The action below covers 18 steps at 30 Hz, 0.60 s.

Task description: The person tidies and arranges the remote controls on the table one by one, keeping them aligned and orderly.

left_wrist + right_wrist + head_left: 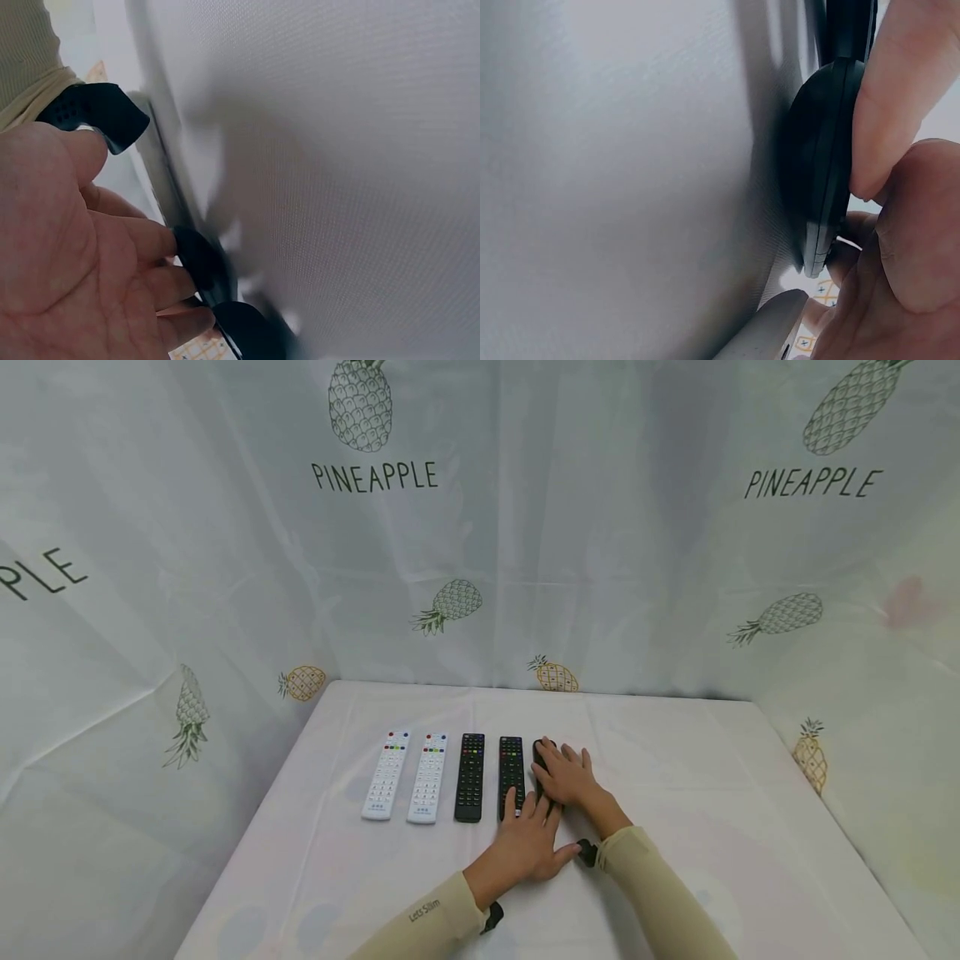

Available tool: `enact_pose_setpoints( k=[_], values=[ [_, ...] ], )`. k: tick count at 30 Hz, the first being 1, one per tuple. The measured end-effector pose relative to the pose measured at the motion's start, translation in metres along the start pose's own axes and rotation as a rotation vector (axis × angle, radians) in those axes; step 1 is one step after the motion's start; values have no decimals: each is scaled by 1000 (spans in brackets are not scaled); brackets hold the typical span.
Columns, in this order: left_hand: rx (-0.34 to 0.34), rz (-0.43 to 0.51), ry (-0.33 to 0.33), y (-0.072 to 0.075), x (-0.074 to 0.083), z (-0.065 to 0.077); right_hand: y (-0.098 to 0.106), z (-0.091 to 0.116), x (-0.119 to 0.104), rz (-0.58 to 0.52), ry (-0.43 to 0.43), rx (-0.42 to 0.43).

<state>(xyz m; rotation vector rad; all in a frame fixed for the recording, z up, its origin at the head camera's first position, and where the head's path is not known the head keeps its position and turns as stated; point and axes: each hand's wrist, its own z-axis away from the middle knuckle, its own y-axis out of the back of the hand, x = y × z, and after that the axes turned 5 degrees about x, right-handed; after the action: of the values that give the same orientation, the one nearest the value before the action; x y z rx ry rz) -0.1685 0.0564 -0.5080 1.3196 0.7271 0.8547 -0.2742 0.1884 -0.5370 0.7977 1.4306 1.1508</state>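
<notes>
In the head view my right hand (568, 778) lies over the rightmost black remote control (537, 754), hiding most of it. My left hand (525, 843) rests with spread fingers at the near ends of that remote and its neighbour, another black remote control (512, 764). The left wrist view has the fingers touching the rounded ends of two black remotes (201, 261). Close up in the right wrist view, the thumb (889, 120) lies against the side of a black remote (814, 157). A third black remote control (469, 777) lies further left.
Two white remote controls (387, 777) (427, 778) lie at the left end of the row. The white-covered table (675, 760) meets a pineapple-print curtain (600, 527) behind. A pale rounded object (761, 330), its kind unclear, shows low in the right wrist view.
</notes>
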Motion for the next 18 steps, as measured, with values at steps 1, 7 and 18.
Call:
enact_pose_setpoints(
  k=[1, 7, 18],
  values=[
    [-1, 0, 1, 0, 0, 0, 0, 0, 0, -2, 0, 1],
    [-14, 13, 4, 1, 0, -2, 0, 0, 0, -4, 5, 11],
    [-13, 8, 7, -6, -2, -7, -3, -2, 1, 7, 12, 21]
  ],
)
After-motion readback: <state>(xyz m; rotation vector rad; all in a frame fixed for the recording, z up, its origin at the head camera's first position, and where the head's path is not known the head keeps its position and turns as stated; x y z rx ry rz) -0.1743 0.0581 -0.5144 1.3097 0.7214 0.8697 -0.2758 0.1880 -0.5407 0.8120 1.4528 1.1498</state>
